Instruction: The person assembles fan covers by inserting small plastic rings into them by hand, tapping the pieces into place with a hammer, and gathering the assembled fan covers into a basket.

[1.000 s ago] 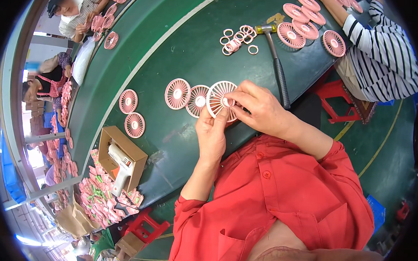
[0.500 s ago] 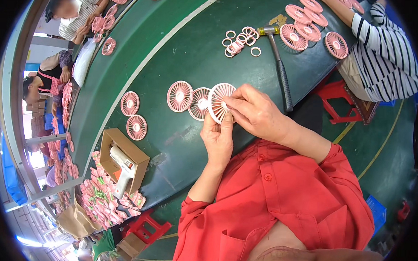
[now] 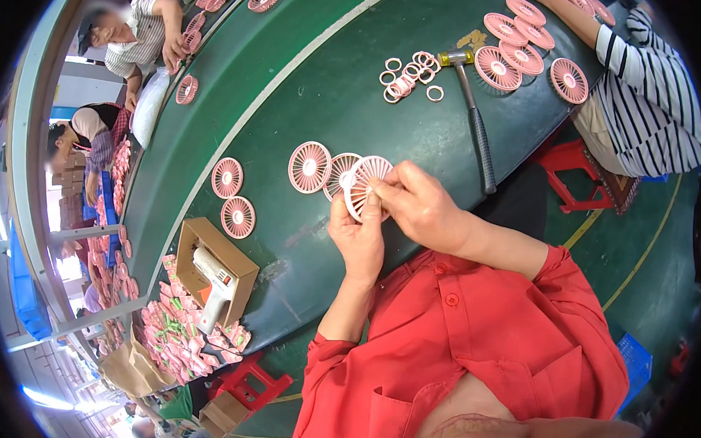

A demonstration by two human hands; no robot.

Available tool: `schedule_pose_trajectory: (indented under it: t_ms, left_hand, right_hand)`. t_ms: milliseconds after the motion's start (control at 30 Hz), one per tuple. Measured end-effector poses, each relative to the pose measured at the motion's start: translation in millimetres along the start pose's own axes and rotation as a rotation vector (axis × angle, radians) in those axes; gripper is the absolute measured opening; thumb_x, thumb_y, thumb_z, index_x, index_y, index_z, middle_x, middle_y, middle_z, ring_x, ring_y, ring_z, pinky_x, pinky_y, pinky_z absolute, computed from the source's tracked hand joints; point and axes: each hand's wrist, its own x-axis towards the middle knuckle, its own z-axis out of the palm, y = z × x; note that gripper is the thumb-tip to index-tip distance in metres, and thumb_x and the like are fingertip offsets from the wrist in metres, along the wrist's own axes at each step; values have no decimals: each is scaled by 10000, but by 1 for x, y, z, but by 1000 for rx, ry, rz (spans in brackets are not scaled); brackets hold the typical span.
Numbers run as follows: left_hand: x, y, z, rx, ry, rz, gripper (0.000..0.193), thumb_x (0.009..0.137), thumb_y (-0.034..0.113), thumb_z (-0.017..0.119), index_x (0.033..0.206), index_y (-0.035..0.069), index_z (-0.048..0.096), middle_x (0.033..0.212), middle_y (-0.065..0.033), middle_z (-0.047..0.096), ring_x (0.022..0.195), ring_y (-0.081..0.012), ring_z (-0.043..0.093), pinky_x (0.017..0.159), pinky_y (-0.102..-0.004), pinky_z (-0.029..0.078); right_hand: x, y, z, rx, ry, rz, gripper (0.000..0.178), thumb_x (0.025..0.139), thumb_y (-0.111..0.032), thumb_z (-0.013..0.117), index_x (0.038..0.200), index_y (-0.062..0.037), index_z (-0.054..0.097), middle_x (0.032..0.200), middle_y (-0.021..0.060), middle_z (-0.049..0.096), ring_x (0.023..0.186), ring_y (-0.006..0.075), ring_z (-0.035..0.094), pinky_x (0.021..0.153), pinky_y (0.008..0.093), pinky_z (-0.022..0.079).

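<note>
A round pink fan grille [image 3: 370,176] with thin spokes is held between my two hands above the green table. My left hand [image 3: 357,238] grips its lower rim with thumb and fingers. My right hand [image 3: 422,200] pinches at the grille's right side near the hub; whether a small part sits in those fingertips is hidden. Just behind it a second grille [image 3: 340,172] lies partly covered, and a third grille [image 3: 310,168] lies to its left. Further left, two more grilles, one upper [image 3: 228,178] and one lower [image 3: 238,217], rest on the table.
A mallet [image 3: 477,123] with a yellow head lies beside a pile of pink rings [image 3: 405,82]. Several grilles [image 3: 498,68] lie at the far right near a co-worker in stripes [image 3: 648,98]. At left stand a cardboard box [image 3: 244,281] holding a white heat-gun-like tool [image 3: 218,292] and heaped pink parts [image 3: 181,329].
The held grille has tilted and sunk slightly toward me, with both hands following. Across the belt, the co-workers have shifted their arms. The whole view has shifted a little.
</note>
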Motion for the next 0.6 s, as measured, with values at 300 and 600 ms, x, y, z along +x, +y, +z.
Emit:
schedule_pose_trajectory:
  t_ms: [300,600]
  left_hand:
    - [-16,6,-62,722,57,339,180,866,-22,655,1038,-8,603,982,-144,697,851,-209,684,751,-330,554]
    - [-33,-7,-171,1484,184,332,296,746,78,724,1009,-8,619,1195,-188,623,1113,-380,584,944,-464,460]
  right_hand:
    - [13,16,-17,-186,-193,-44,368,762,-105,727,1118,-72,635,930,102,578,789,281,609,650,369,532]
    - [52,135,-58,-857,-201,167,292,779,-154,744,975,-15,578,909,147,595,866,328,648,721,404,552]
